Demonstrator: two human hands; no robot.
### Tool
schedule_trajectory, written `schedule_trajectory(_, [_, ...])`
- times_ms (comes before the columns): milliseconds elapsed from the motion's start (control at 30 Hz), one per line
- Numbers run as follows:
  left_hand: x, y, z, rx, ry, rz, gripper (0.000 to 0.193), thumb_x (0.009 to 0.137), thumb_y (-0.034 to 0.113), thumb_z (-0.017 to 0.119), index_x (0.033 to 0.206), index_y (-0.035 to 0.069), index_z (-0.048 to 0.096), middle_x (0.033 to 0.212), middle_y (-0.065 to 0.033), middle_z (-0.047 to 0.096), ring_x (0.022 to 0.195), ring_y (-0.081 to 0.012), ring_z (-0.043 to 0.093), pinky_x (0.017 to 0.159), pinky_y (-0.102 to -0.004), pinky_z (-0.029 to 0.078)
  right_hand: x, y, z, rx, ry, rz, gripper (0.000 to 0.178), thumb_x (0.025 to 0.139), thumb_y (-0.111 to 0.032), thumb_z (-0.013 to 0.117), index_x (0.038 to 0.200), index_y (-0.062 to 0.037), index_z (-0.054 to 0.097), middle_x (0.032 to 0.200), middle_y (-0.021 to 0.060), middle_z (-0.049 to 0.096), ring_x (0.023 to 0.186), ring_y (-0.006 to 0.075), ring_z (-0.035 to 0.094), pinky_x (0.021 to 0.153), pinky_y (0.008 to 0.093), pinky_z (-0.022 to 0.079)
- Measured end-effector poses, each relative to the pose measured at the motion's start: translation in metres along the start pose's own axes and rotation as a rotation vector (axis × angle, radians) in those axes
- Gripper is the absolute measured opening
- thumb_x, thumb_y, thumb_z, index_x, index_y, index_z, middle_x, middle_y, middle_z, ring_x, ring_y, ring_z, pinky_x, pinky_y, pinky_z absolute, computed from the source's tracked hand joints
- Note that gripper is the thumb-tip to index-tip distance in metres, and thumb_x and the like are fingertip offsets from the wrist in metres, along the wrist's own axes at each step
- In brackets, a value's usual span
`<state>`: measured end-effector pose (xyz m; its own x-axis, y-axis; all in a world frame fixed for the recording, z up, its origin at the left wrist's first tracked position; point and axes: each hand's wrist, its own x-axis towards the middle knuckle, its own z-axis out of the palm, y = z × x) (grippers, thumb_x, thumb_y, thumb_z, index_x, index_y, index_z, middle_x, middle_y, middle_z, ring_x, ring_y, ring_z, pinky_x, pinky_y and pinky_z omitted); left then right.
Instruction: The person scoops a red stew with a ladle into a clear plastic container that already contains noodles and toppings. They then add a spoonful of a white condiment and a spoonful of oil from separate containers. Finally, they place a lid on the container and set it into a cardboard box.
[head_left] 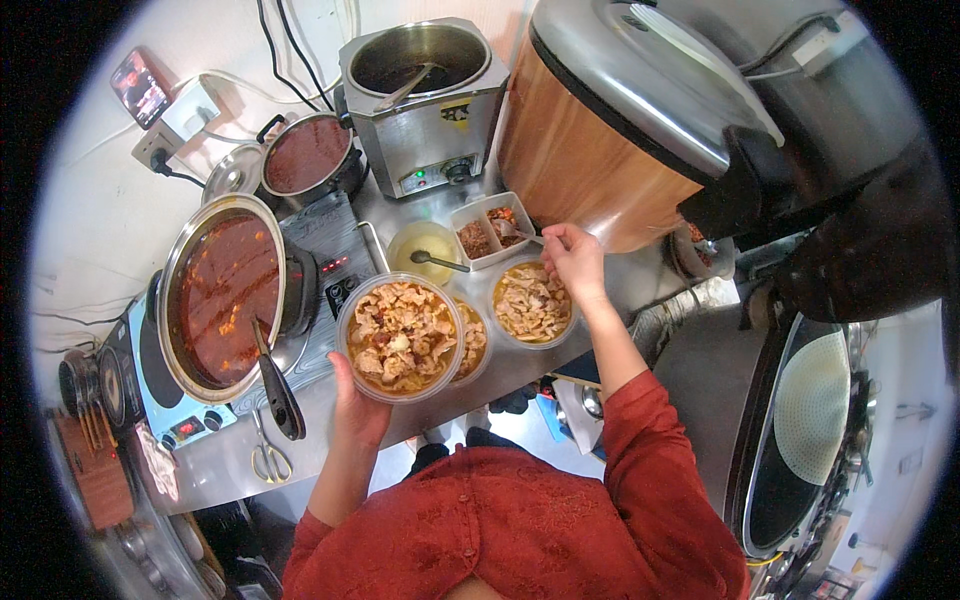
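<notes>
A round clear tub of sliced meat in broth (400, 335) is in my left hand (358, 408), thumb at its side and fingers under its base. It is raised over a second meat tub (472, 345), partly hiding it. My right hand (577, 265) pinches the handle of a small metal spoon (525, 236), whose bowl sits in the chopped red chilli of a white two-part condiment box (492, 262). Dark red crumbs fill the box's other compartment. Below my right hand stands a third tub of meat (531, 308).
Left of the tubs stand a large pot of red broth (222, 300) with a black-handled ladle (278, 390) and a smaller pot (308, 155). Behind are a steel warmer (425, 125) and a big wood-patterned cooker (600, 150). Scissors (268, 455) lie near the edge; a spoon rests across a pale yellow tub (405, 243).
</notes>
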<state>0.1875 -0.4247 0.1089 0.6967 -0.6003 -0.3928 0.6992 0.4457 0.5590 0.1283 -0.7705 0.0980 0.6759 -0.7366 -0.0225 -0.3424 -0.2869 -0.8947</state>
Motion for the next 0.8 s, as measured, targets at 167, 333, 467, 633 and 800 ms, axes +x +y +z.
schedule_trajectory(167, [0.002,0.000,0.005,0.008,-0.032,0.010,0.082,0.090,0.069,0.029,0.147,0.010,0.026,0.149,-0.0109,0.034,0.136,-0.0296,0.035,0.112,-0.0473,0.031,0.002,0.007,-0.003,0.364,-0.039,0.184,0.010,0.092,-0.007,0.058,0.097,-0.0001,0.063,0.067,0.0061,0.063,0.049,0.0099,0.056,0.042,0.0247,0.045])
schedule_trajectory(333, [0.003,0.000,0.009,0.034,-0.048,-0.031,0.082,0.090,0.069,0.029,0.148,0.012,0.025,0.150,-0.0106,0.032,0.136,-0.0296,0.035,0.112,-0.0477,0.030,-0.005,-0.001,-0.009,0.463,-0.011,0.243,0.012,0.093,-0.006,0.057,0.101,0.0011,0.061,0.069,0.0069,0.062,0.050,0.0110,0.055,0.043,0.0244,0.045])
schedule_trajectory(467, [0.007,-0.002,0.013,0.051,-0.085,-0.017,0.082,0.090,0.069,0.028,0.148,0.012,0.023,0.151,-0.0105,0.032,0.137,-0.0294,0.034,0.112,-0.0481,0.029,-0.029,-0.029,-0.022,0.478,-0.065,0.169,0.015,0.092,-0.008,0.059,0.104,0.0012,0.062,0.072,0.0050,0.062,0.056,0.0101,0.056,0.049,0.0229,0.045])
schedule_trajectory(633, [0.009,-0.002,0.014,0.068,-0.107,-0.054,0.083,0.090,0.069,0.029,0.148,0.011,0.023,0.150,-0.0096,0.033,0.137,-0.0275,0.034,0.113,-0.0464,0.028,-0.081,-0.080,-0.023,0.475,-0.189,0.094,0.015,0.093,-0.009,0.060,0.104,-0.0003,0.063,0.072,0.0039,0.063,0.056,0.0072,0.055,0.050,0.0203,0.045])
schedule_trajectory(800, [0.009,-0.001,0.012,0.098,-0.092,-0.041,0.079,0.092,0.067,0.027,0.147,0.010,0.027,0.148,-0.0105,0.036,0.136,-0.0267,0.036,0.112,-0.0456,0.029,-0.126,-0.111,-0.008,0.163,-0.238,-0.109,0.013,0.092,-0.008,0.062,0.103,-0.0014,0.064,0.076,0.0024,0.065,0.064,0.0054,0.058,0.058,0.0200,0.048])
